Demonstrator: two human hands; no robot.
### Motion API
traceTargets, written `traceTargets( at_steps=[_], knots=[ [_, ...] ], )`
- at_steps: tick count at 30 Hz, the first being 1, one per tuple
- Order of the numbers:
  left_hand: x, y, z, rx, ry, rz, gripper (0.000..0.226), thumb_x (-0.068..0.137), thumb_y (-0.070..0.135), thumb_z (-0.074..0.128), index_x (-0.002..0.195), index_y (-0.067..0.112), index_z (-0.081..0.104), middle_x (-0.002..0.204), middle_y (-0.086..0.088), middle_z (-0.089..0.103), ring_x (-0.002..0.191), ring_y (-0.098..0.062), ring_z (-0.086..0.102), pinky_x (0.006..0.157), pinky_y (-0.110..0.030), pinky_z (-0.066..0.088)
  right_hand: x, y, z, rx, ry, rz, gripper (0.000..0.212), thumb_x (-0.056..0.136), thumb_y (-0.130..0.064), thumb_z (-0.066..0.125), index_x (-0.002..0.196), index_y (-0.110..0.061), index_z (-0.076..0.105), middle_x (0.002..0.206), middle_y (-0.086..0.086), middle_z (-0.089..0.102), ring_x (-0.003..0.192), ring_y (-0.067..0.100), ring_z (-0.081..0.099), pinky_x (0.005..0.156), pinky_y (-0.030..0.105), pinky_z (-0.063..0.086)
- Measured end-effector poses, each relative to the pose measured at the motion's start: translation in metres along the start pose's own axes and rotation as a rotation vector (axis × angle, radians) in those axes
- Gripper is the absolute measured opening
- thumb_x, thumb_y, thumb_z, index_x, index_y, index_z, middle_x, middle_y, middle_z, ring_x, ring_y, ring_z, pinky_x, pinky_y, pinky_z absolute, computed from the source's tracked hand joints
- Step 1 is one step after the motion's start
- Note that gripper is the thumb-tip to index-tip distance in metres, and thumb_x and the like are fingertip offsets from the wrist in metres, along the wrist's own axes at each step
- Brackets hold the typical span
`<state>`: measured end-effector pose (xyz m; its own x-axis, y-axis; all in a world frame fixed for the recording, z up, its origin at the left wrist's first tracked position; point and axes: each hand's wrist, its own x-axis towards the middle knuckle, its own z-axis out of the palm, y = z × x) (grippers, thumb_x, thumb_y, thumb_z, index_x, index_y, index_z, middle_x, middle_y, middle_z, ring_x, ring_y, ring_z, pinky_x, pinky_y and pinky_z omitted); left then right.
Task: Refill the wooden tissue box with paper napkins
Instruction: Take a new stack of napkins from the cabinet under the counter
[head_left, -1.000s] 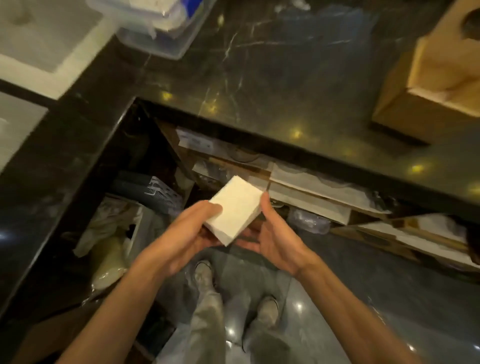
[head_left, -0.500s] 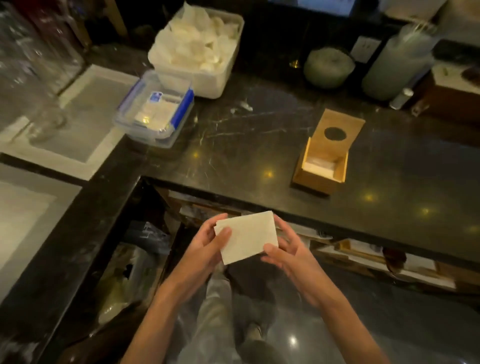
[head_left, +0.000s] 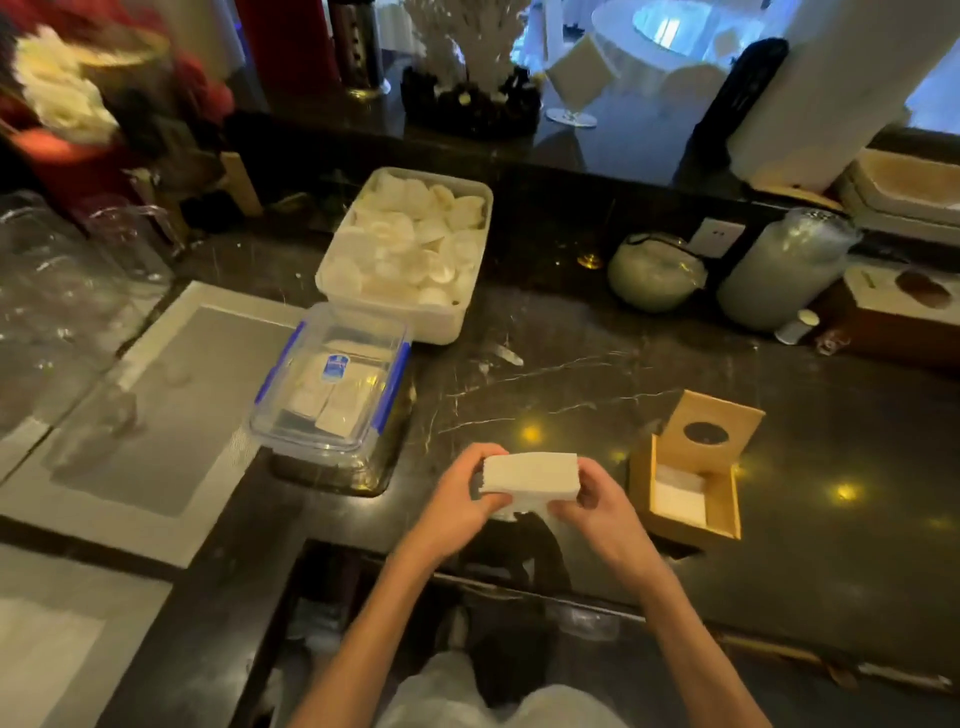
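- Just left of the wooden tissue box (head_left: 685, 486): napkin stack (head_left: 530, 473), held above the tabletop (head_left: 571, 374).
- Left hand (head_left: 457, 501): fingers closed on the stack's left end.
- Right hand (head_left: 597, 512): fingers closed on its right end.
- Box: lid raised, some white napkins inside.

A white stack of paper napkins (head_left: 530, 473) was held level above the near edge of the dark marble bench (head_left: 571, 374), gripped at its two short ends, its long side facing the camera. Just to its right stood the wooden tissue box (head_left: 685, 488), light tan, resting on the bench with its lid (head_left: 711, 423) tipped up at the back, a round hole in it. A few white napkins lay low inside.
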<state>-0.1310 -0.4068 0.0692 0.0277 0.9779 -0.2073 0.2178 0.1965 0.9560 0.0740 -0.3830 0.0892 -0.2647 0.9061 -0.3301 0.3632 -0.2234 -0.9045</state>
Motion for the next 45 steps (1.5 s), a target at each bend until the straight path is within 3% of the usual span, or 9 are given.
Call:
traceTargets(
  at_steps=[10, 14, 18, 22, 27, 30, 33, 38, 45],
  knots=[
    [0.047, -0.052, 0.010, 0.255, -0.172, -0.023, 0.064, 0.085, 0.009, 0.067, 0.123, 0.048, 0.035, 0.133, 0.005, 0.045, 0.127, -0.009, 0.046, 0.109, -0.027, 0.041, 0.042, 0.073, 0.028, -0.089, 0.069, 0.095, 0.068, 0.083, 0.003, 0.068, 0.141, -0.020, 0.041, 0.144, 0.005, 0.049, 0.136, 0.016, 0.041, 0.115, 0.045, 0.034],
    [0.046, -0.056, 0.015, 0.202, -0.145, -0.047, 0.057, 0.085, 0.022, 0.071, 0.127, 0.045, 0.038, 0.132, 0.011, 0.043, 0.122, -0.002, 0.046, 0.101, -0.027, 0.048, 0.040, 0.083, 0.031, 0.035, 0.086, 0.105, 0.082, 0.087, 0.001, 0.064, 0.153, -0.026, 0.024, 0.156, -0.005, 0.031, 0.144, 0.012, 0.028, 0.118, 0.043, 0.028],
    [0.044, -0.068, 0.022, 0.153, -0.098, -0.095, 0.062, 0.083, 0.029, 0.074, 0.131, 0.042, 0.037, 0.132, 0.013, 0.042, 0.121, -0.003, 0.047, 0.096, -0.023, 0.050, 0.039, 0.081, 0.038, 0.073, 0.076, 0.120, 0.083, 0.093, 0.001, 0.056, 0.155, -0.026, 0.007, 0.154, -0.013, 0.019, 0.143, 0.003, 0.017, 0.114, 0.022, 0.020],
    [0.047, -0.079, 0.028, 0.200, -0.082, -0.064, 0.061, 0.082, 0.029, 0.073, 0.130, 0.042, 0.037, 0.132, 0.013, 0.039, 0.125, -0.004, 0.043, 0.106, -0.036, 0.047, 0.041, 0.080, 0.049, 0.106, 0.022, 0.156, 0.088, 0.095, 0.004, 0.049, 0.154, -0.029, -0.007, 0.147, -0.010, 0.025, 0.129, -0.007, 0.032, 0.097, -0.002, 0.027],
    [0.047, -0.074, 0.030, 0.194, -0.128, -0.042, 0.065, 0.081, 0.042, 0.071, 0.134, 0.045, 0.033, 0.136, 0.022, 0.032, 0.127, 0.001, 0.035, 0.102, -0.025, 0.043, 0.051, 0.082, 0.050, 0.190, 0.112, 0.179, 0.075, 0.097, -0.007, 0.053, 0.153, -0.035, 0.012, 0.149, -0.004, 0.038, 0.137, 0.012, 0.036, 0.111, 0.030, 0.035],
    [0.047, -0.075, 0.026, 0.282, -0.188, 0.002, 0.071, 0.083, 0.027, 0.072, 0.136, 0.041, 0.027, 0.135, 0.026, 0.026, 0.130, 0.006, 0.028, 0.101, -0.014, 0.039, 0.053, 0.088, 0.048, 0.193, 0.146, 0.192, 0.059, 0.096, -0.006, 0.054, 0.141, -0.039, 0.036, 0.142, -0.005, 0.048, 0.133, 0.013, 0.043, 0.107, 0.031, 0.042],
    [0.051, -0.080, 0.023, 0.273, -0.112, -0.001, 0.056, 0.086, 0.008, 0.064, 0.123, 0.039, 0.036, 0.128, 0.007, 0.041, 0.125, -0.005, 0.042, 0.103, -0.024, 0.046, 0.055, 0.092, 0.047, 0.170, 0.169, 0.180, 0.048, 0.093, -0.006, 0.059, 0.128, -0.035, 0.046, 0.131, -0.003, 0.055, 0.127, 0.014, 0.049, 0.102, 0.027, 0.047],
    [0.056, -0.078, 0.030, 0.167, -0.096, -0.037, 0.056, 0.084, -0.001, 0.066, 0.119, 0.030, 0.037, 0.120, 0.005, 0.047, 0.117, -0.005, 0.049, 0.091, -0.017, 0.049, 0.056, 0.092, 0.045, 0.126, 0.166, 0.161, 0.057, 0.093, -0.001, 0.058, 0.137, -0.030, 0.037, 0.130, -0.009, 0.050, 0.127, 0.006, 0.045, 0.086, 0.004, 0.044],
    [0.063, -0.070, 0.037, 0.052, -0.112, -0.045, 0.069, 0.076, -0.004, 0.054, 0.137, 0.013, 0.029, 0.130, 0.002, 0.043, 0.122, 0.003, 0.043, 0.093, -0.007, 0.042, 0.058, 0.082, 0.049, 0.127, 0.100, 0.200, 0.075, 0.095, 0.004, 0.048, 0.152, -0.031, 0.013, 0.143, -0.006, 0.033, 0.134, 0.008, 0.031, 0.107, 0.023, 0.032]
  ],
)
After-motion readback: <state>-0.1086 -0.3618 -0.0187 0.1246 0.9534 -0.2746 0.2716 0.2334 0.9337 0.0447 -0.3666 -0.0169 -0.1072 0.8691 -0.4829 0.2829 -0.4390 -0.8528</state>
